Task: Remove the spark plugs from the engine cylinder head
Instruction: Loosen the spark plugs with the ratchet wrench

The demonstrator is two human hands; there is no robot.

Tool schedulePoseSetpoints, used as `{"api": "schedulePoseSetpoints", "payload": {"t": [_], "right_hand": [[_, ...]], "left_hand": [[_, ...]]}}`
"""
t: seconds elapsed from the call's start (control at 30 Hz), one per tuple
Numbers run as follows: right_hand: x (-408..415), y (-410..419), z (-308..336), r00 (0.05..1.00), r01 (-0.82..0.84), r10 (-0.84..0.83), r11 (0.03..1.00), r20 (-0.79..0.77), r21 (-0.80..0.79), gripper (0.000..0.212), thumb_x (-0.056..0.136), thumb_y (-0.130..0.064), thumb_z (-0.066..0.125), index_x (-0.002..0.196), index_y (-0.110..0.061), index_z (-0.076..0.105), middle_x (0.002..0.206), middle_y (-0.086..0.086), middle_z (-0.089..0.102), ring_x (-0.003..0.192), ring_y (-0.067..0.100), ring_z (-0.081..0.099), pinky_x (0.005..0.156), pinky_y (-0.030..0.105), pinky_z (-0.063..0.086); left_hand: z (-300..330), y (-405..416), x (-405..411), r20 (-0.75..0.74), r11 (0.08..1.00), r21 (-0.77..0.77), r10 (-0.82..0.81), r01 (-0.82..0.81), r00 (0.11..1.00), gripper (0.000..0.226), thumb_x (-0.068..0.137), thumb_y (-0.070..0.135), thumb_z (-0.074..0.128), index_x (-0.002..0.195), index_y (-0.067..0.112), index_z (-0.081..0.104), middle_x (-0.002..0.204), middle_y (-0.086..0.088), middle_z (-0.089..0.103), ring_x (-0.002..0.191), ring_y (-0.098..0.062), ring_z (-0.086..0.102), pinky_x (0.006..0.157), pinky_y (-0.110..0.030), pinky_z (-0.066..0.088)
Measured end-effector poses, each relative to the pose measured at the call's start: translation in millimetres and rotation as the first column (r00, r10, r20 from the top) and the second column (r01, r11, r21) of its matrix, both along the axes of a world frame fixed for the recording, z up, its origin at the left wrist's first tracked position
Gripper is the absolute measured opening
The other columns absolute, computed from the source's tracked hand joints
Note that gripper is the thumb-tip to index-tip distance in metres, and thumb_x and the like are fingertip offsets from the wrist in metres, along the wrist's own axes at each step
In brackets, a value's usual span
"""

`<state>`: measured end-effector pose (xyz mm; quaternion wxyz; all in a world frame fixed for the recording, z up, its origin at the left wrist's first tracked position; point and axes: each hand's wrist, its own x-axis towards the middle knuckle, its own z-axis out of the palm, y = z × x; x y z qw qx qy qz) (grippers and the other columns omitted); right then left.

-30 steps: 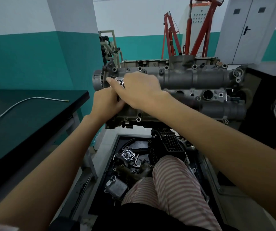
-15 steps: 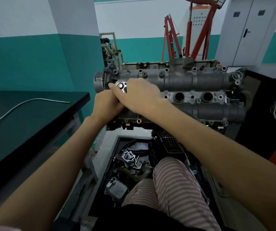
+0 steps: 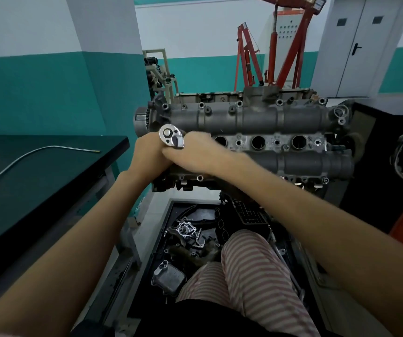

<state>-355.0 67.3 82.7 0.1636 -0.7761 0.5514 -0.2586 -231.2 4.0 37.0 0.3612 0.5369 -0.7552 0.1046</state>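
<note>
From the head view, your left hand point(image 3: 148, 154) and right hand point(image 3: 195, 154) are both curled round the ratchet point(image 3: 171, 138) at the left end of the head point(image 3: 256, 120). Keep it square over the well and pull evenly, so the socket stays seated. Three open wells point(image 3: 258, 142) show; no plugs are visible.

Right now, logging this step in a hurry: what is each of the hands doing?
Left hand: closed, though what it grips is hidden behind the right hand.
Right hand: closed around the shiny chrome ratchet wrench at the grey metal cylinder head.
</note>
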Motion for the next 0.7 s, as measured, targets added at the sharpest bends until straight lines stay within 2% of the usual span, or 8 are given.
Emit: {"api": "schedulePoseSetpoints", "payload": {"t": [0.1, 0.2, 0.3, 0.4, 0.47, 0.57, 0.63, 0.7], "right_hand": [[-4.8, -3.7, 19.6, 0.86, 0.091, -0.254, 0.93, -0.443, -0.357, 0.006, 0.088, -0.017, 0.052, 0.084, -0.015, 0.049, 0.07, -0.002, 0.042, 0.064, 0.016, 0.044, 0.059, 0.028, 0.032], [5.5, -0.9, 6.6, 0.867, 0.094, -0.324, 0.852, -0.378, -0.515, 0.02, 0.086, -0.018, 0.055, 0.104, -0.012, 0.049, 0.086, 0.002, 0.054, 0.073, 0.02, 0.046, 0.063, 0.03, 0.031], [10.3, 2.8, -8.4, 0.999, 0.047, -0.046, 0.996, 0.014, -0.071, 0.039, 0.086, -0.035, 0.054, 0.103, -0.004, 0.038, 0.081, 0.004, 0.051, 0.066, 0.017, 0.05, 0.05, 0.023, 0.038], [9.2, 6.9, -2.0, 0.728, -0.408, -0.029, 0.785, 0.685, 0.467, 0.036, 0.093, -0.042, 0.045, 0.082, -0.008, 0.04, 0.062, 0.005, 0.039, 0.049, 0.014, 0.041, 0.043, 0.021, 0.041], [7.2, 2.2, 1.1, 0.837, -0.277, 0.015, 0.874, 0.547, 0.4, 0.047, 0.096, -0.047, 0.032, 0.072, -0.008, 0.041, 0.055, 0.005, 0.04, 0.043, 0.015, 0.041, 0.043, 0.02, 0.037], [-1.9, -4.8, 7.4, 0.999, -0.046, 0.045, 0.989, -0.008, -0.142, 0.053, 0.098, -0.046, 0.026, 0.058, -0.015, 0.04, 0.056, 0.001, 0.045, 0.051, 0.012, 0.045, 0.053, 0.027, 0.033], [-6.3, -9.5, 8.5, 0.999, -0.044, 0.043, 0.983, -0.009, -0.177, 0.05, 0.097, -0.046, 0.029, 0.059, -0.015, 0.04, 0.059, 0.0, 0.044, 0.053, 0.013, 0.042, 0.053, 0.029, 0.031], [-1.9, -7.7, 2.6, 0.959, -0.1, 0.081, 0.993, 0.273, 0.055, 0.045, 0.096, -0.044, 0.032, 0.07, -0.01, 0.045, 0.061, 0.004, 0.044, 0.048, 0.016, 0.041, 0.049, 0.028, 0.035]], "left_hand": [[-3.1, -1.1, -2.2, 0.023, 0.996, -0.082, -0.015, 0.017, 1.0, 0.029, 0.083, 0.029, 0.049, 0.065, 0.007, 0.051, 0.066, -0.018, 0.06, 0.063, -0.034, 0.054, 0.055, -0.03, 0.023], [-1.2, -2.9, -2.3, -0.069, 1.0, -0.028, -0.008, 0.006, 0.998, 0.025, 0.082, 0.018, 0.045, 0.059, 0.01, 0.039, 0.061, -0.022, 0.057, 0.056, -0.036, 0.048, 0.053, -0.03, 0.016], [-0.3, 0.4, -3.9, -0.164, 0.992, 0.127, 0.033, -0.012, 0.986, 0.028, 0.079, 0.015, 0.044, 0.052, 0.013, 0.037, 0.052, -0.007, 0.048, 0.054, -0.026, 0.047, 0.047, -0.032, 0.026], [-1.8, 2.2, -3.6, -0.135, 0.984, 0.172, 0.06, -0.036, 0.989, 0.016, 0.085, 0.005, 0.049, 0.073, 0.003, 0.059, 0.061, -0.007, 0.053, 0.067, -0.02, 0.059, 0.062, -0.033, 0.043], [-3.6, -2.6, -2.0, -0.022, 0.998, 0.039, 0.055, -0.054, 0.998, 0.024, 0.086, 0.01, 0.043, 0.076, -0.003, 0.059, 0.067, -0.021, 0.059, 0.066, -0.033, 0.055, 0.053, -0.034, 0.03], [-2.1, -0.5, -3.2, 0.064, 0.984, -0.177, -0.009, 0.021, 0.998, 0.024, 0.078, 0.023, 0.043, 0.06, 0.009, 0.043, 0.053, -0.02, 0.055, 0.049, -0.022, 0.037, 0.047, -0.024, 0.009], [-3.8, -0.7, -2.5, 0.085, 0.979, -0.199, -0.032, 0.049, 0.996, 0.023, 0.078, 0.026, 0.045, 0.06, 0.012, 0.04, 0.053, -0.019, 0.055, 0.049, -0.023, 0.039, 0.047, -0.024, 0.009], [-4.6, -0.7, -0.8, 0.11, 0.99, -0.141, -0.015, 0.03, 0.994, 0.024, 0.077, 0.026, 0.042, 0.06, 0.008, 0.045, 0.057, -0.019, 0.056, 0.054, -0.028, 0.045, 0.05, -0.027, 0.015]]}}
